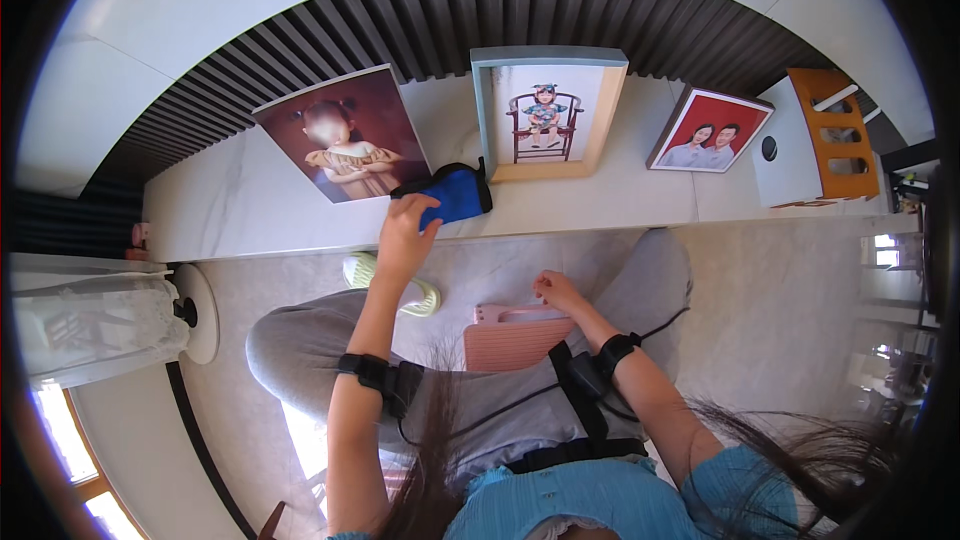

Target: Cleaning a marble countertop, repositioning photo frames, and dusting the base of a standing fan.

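Observation:
My left hand (406, 236) is at the near left end of a blue fabric pouch with black trim (459, 195). The thumb and forefinger are bent over the blue cloth; whether they pinch it is unclear. The pouch lies on a white marble-look ledge (555, 202), in front of a frameless portrait panel (352, 142) and a deep picture frame (611, 120) in pale blue and light wood. Loosely curled and holding nothing visible, my right hand (555, 289) hovers above a pink plastic stool (517, 345) between my legs.
A smaller framed portrait of two people (709, 139) leans farther right, beside a white box with an orange slotted side (836, 135). Dark slatted panelling (525, 7) backs the ledge. A round white base (199, 315) stands on the floor at left. Straps and cables cross my forearms and lap.

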`<state>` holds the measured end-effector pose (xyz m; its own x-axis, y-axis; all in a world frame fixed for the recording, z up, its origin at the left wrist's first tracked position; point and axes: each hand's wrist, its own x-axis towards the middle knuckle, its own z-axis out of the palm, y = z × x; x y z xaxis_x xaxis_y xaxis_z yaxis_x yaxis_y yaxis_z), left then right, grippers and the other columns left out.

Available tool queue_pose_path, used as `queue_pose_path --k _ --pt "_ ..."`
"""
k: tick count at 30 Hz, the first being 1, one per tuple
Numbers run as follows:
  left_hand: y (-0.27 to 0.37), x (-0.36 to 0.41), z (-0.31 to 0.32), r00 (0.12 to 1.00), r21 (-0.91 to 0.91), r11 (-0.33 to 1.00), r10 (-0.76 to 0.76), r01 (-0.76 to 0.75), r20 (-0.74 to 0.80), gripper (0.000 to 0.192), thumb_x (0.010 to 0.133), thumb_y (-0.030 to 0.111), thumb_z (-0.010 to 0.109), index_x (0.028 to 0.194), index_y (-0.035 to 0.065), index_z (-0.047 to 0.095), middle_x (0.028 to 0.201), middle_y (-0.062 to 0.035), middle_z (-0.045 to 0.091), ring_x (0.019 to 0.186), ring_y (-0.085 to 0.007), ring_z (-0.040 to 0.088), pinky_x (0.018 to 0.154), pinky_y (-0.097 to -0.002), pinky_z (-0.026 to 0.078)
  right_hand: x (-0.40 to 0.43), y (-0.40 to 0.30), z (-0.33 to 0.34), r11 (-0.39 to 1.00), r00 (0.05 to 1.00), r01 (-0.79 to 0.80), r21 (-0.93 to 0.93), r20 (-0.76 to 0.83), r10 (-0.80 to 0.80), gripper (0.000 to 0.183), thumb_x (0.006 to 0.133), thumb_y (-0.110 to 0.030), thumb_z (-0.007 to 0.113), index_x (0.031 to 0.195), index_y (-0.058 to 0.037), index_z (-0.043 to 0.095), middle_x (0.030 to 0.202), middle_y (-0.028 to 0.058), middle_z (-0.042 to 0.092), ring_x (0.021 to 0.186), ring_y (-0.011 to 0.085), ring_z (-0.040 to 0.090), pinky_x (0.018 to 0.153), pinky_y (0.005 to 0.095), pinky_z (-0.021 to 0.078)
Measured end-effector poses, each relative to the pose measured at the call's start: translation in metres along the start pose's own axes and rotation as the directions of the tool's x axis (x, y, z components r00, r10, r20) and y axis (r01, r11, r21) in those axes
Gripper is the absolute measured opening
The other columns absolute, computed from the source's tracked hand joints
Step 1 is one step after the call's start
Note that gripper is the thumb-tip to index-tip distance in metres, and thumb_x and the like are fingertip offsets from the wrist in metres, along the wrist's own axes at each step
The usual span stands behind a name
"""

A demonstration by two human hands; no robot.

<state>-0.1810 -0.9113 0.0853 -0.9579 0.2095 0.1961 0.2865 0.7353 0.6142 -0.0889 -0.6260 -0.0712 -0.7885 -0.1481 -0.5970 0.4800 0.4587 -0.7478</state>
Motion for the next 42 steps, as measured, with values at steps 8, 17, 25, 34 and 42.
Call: queue_pose_path --k 8,17,25,34,42 --pt "-0.016 -0.017 0.041 0.997 0.486 0.873 0.002 -0.042 0.083 0.052 0.064 0.004 0.060 0.114 0.0100 0.045 0.114 -0.0044 0.047 0.102 -0.0238 0.044 0.076 -0.0410 0.041 0.003 0.010 0.003 1.000 1.000 0.007 -0.009 -0.027 -0.007 0.015 0.079 -0.017 0.054 0.082 -0.0025 0.056 0.069 0.0087 0.061 0.060 0.0177 0.059 0.054 0.0293 0.0469" --pt "-0.015 -0.007 0.045 0.998 0.483 0.873 -0.056 0.066 -0.035 0.025 0.067 0.005 0.055 0.090 0.0144 0.055 0.087 0.0006 0.054 0.085 -0.0203 0.051 0.069 -0.0389 0.042 0.000 0.007 0.000 1.000 0.999 -0.024 0.009 -0.028 0.025 0.009 0.081 -0.010 0.051 0.082 -0.0017 0.055 0.068 0.0069 0.057 0.057 0.0138 0.054 0.049 0.0261 0.0449" --pt "-0.004 -0.016 0.042 0.982 0.290 0.945 0.111 -0.152 0.153 0.026 0.061 -0.001 0.054 0.082 0.0137 0.056 0.082 0.0004 0.054 0.085 -0.0214 0.051 0.067 -0.0387 0.042 -0.001 0.002 0.000 0.999 1.000 0.005 -0.051 -0.007 -0.005 0.010 0.080 -0.010 0.051 0.083 -0.0015 0.056 0.069 0.0073 0.058 0.058 0.0144 0.055 0.050 0.0263 0.0459" --pt "0.003 -0.013 0.045 0.995 0.245 0.966 0.066 -0.084 0.079 0.027 0.061 0.000 0.055 0.085 0.0127 0.056 0.088 -0.0017 0.052 0.090 -0.0215 0.048 0.069 -0.0390 0.041 -0.002 -0.003 -0.001 0.998 1.000 -0.001 -0.068 0.000 0.001 0.012 0.080 -0.013 0.052 0.083 -0.0020 0.056 0.068 0.0069 0.059 0.055 0.0148 0.055 0.050 0.0267 0.0456" --pt "0.046 0.017 0.000 0.984 -0.179 0.969 -0.175 0.168 -0.022 0.020 0.079 0.019 0.055 0.062 0.0075 0.054 0.057 -0.0063 0.050 0.053 -0.0156 0.046 0.046 -0.0312 0.034 0.004 0.014 -0.001 0.996 0.999 0.023 -0.088 -0.022 -0.025 0.014 0.080 -0.014 0.053 0.084 -0.0016 0.057 0.070 0.0080 0.059 0.058 0.0147 0.056 0.051 0.0277 0.0466"
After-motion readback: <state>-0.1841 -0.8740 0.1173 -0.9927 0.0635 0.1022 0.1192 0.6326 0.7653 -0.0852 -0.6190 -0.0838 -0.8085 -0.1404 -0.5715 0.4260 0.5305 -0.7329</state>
